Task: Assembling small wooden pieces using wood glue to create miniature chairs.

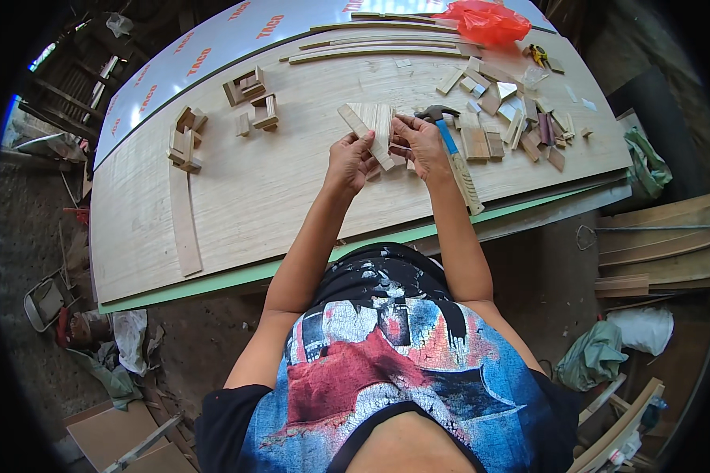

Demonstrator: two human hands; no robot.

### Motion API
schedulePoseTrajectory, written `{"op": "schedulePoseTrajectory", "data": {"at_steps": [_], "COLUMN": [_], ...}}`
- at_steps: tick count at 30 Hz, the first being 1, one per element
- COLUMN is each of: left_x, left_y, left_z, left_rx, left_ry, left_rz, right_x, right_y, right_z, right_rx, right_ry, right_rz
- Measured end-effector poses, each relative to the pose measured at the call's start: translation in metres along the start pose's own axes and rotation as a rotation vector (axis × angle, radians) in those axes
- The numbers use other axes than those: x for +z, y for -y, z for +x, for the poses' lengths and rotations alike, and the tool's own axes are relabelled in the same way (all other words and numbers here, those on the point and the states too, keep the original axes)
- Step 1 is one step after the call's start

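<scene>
Head cam: I've got my left hand [349,160] and right hand [423,147] both closed around a pale wooden piece made of flat slats [371,126], held just above the big light plywood sheet [276,189]. A blue-handled hammer [454,154] lies just beside my right hand, with small wood offcuts [521,126] further right.

You look steeply down from your head (one fisheye view only) onto the worktop [237,197], close above your own forearms.
</scene>
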State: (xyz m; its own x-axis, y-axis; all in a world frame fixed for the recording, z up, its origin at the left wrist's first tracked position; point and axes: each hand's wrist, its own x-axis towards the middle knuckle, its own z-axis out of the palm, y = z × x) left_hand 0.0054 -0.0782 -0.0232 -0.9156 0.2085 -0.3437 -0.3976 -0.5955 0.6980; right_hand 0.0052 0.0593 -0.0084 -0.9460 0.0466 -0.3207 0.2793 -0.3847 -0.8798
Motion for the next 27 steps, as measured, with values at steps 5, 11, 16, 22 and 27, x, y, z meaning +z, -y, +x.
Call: {"op": "schedulePoseTrajectory", "data": {"at_steps": [5,11,16,22,27], "left_x": [0.000,-0.005,-0.004,-0.005,-0.011], "left_y": [0.000,0.001,0.000,0.001,-0.003], "left_z": [0.004,0.006,0.006,0.007,0.009], "left_rx": [-0.031,-0.038,-0.053,-0.052,-0.124], "left_ry": [0.003,0.007,0.004,0.012,0.029], "left_rz": [0.020,0.040,0.060,0.051,-0.036], "right_x": [-0.005,-0.006,-0.008,-0.007,-0.004], "right_y": [-0.001,-0.001,-0.002,-0.003,0.004], "right_z": [0.007,0.009,0.011,0.013,0.012], "right_rx": [-0.026,-0.041,-0.064,-0.093,-0.055], "right_ry": [-0.029,-0.042,-0.041,-0.042,-0.018], "right_rz": [-0.003,-0.043,-0.041,-0.055,-0.024]}}
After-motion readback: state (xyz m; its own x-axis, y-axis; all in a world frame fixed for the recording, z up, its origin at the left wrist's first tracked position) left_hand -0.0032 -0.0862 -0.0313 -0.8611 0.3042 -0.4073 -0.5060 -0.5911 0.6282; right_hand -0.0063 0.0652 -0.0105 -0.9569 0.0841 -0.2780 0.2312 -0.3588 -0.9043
